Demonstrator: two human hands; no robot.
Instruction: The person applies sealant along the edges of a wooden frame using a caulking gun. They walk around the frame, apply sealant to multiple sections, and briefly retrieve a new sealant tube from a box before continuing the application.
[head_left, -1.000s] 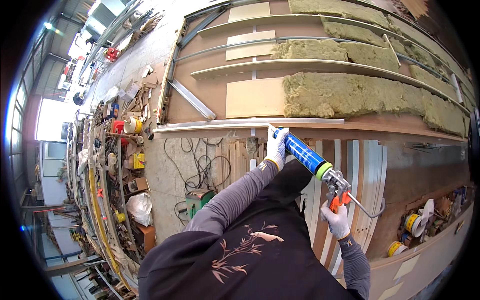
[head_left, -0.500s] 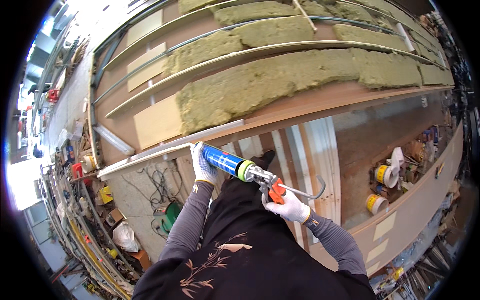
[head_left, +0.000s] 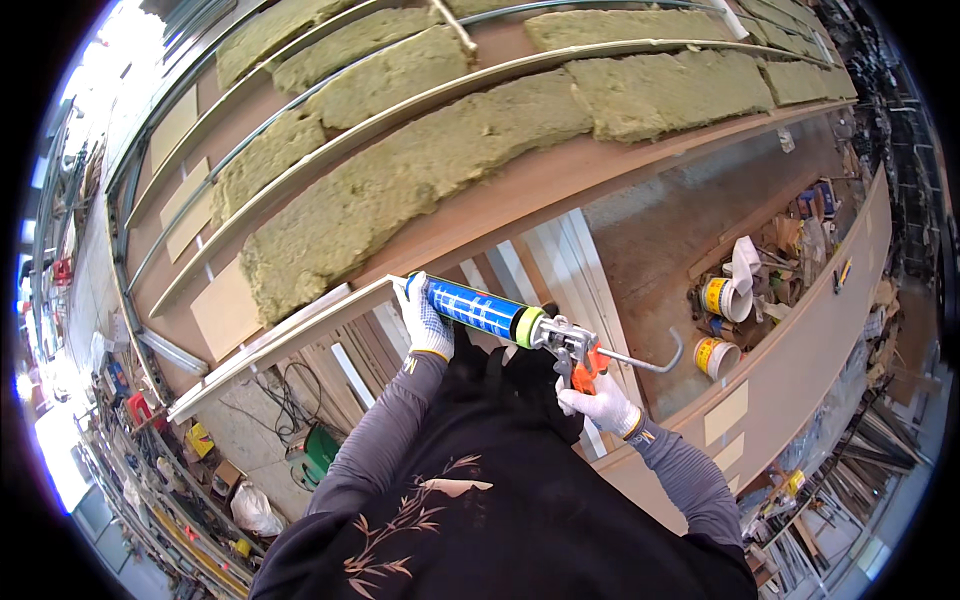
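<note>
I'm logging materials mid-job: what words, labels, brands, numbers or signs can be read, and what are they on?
I don't copy out lettering, only where it stands:
Blue tube in the left hand: pale print, too small to read.
Upper white bucket: yellow label, too small.
Lower white bucket: yellow label, too small.
Grey right sleeve: gold lettering near the cuff, partly legible.

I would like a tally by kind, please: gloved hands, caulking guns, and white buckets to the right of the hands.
Gloved hands: 2 (left hand, right hand)
Caulking gun: 1
White buckets: 2 (upper bucket, lower bucket)
Total: 5
</note>
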